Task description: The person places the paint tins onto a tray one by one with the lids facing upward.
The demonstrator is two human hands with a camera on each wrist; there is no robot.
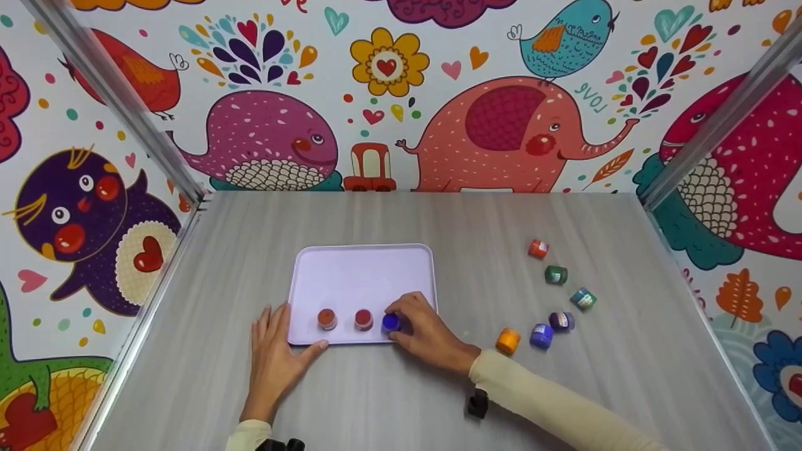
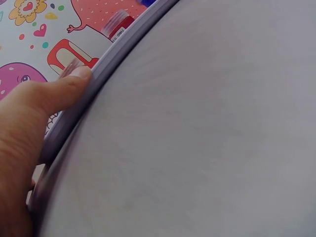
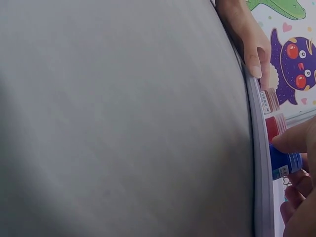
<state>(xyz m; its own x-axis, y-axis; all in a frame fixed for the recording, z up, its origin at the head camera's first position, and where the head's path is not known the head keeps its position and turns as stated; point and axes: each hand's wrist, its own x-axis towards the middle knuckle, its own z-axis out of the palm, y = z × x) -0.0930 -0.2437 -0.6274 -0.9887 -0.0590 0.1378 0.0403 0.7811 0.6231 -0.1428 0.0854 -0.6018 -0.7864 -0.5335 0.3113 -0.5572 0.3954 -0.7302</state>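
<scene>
My right hand (image 1: 429, 329) pinches a small blue paint jar (image 1: 391, 322) between thumb and fingers at the front right part of the lilac tray (image 1: 363, 272). In the right wrist view that blue jar (image 3: 280, 160) stands upright just inside the rim. Left of it on the tray are a red paint jar (image 1: 363, 320) and a brown paint jar (image 1: 327, 319), spaced in a row. My left hand (image 1: 276, 363) rests at the tray's front left corner, fingers straight along the left side. Its thumb (image 2: 74, 86) touches the front rim in the left wrist view.
Right of the tray, several paint jars lie on the grey table: orange (image 1: 508, 341), blue (image 1: 541, 336), dark purple (image 1: 562, 322), teal-green (image 1: 583, 299), green (image 1: 556, 274) and red-orange (image 1: 538, 248). Cartoon-printed panels (image 1: 388, 125) border the table's back and sides.
</scene>
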